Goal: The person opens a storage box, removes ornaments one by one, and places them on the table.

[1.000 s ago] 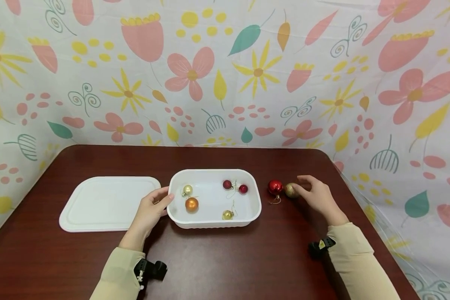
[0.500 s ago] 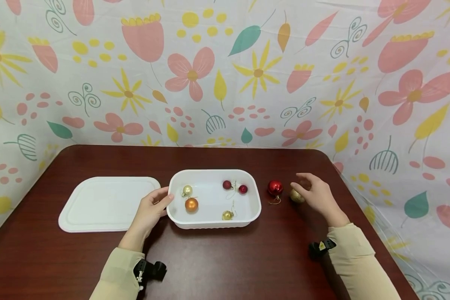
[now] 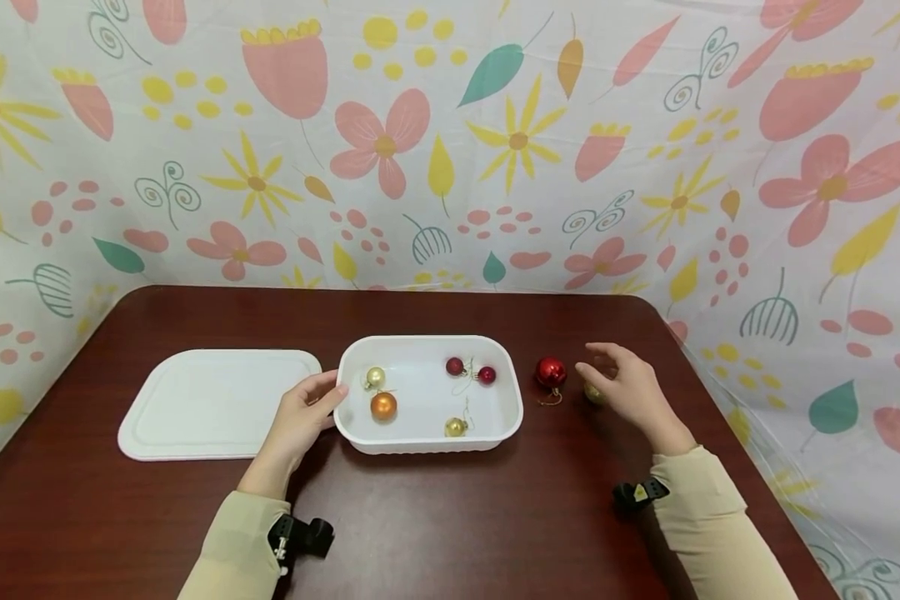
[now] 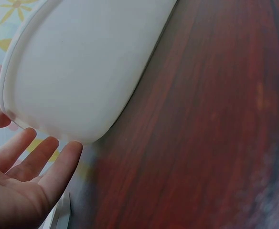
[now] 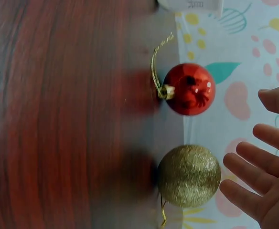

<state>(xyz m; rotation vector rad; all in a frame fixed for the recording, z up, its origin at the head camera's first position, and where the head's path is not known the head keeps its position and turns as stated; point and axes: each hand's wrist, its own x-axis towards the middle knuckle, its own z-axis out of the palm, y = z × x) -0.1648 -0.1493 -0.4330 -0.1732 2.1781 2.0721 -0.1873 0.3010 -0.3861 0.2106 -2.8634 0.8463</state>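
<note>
Though five baubles (image 3: 383, 407) lie inside, two others (image 3: 551, 372) remain toward the counter's (image 3: 457, 525) right edge — left hand (image 3: 302, 414) relaxed against box (image 3: 429, 442) (right hand (image 3: 630, 390) loose).

Head view: soft, even illumination; a pale sheen lies on the surface (image 3: 435, 533) at lower centre. Left wrist view: dimmer, slightly hazy, with mottled glare at lower right. Right wrist view: small highlights mark the red ball (image 5: 189, 89); soft shadow falls left of the gold ball (image 5: 189, 176); surface grain blurs.

Lid (image 3: 219, 403) left of box (image 3: 427, 448), two baubles (image 3: 551, 372) right
</note>
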